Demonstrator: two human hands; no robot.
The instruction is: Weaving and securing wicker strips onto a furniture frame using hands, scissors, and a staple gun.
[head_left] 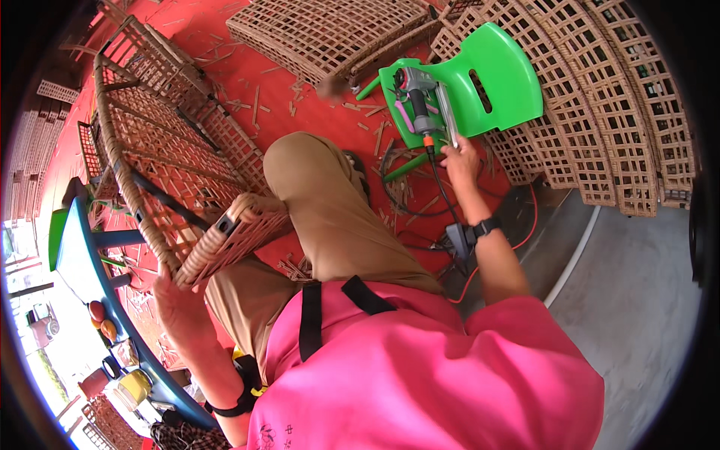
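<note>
A woven wicker basket (180, 161) with an open lattice and a thick wrapped rim stands tilted against my legs. My left hand (178, 300) is closed on its near lower corner. On the green plastic chair (510, 79) at the right lies an air staple gun (420, 101), with a grey body, dark handle and orange hose fitting. A long silver metal bar runs along its right side. My right hand (461, 161) is closed at the near end of that bar, by the seat's edge; its fingertips are partly hidden.
Lattice wicker panels (577, 67) are stacked at the far right, and another wicker piece (330, 34) lies at the back. Cut strips litter the red floor (285, 101). A dark hose and an orange cord (534, 217) trail near my right arm. A blue-edged table (124, 300) holds items at left.
</note>
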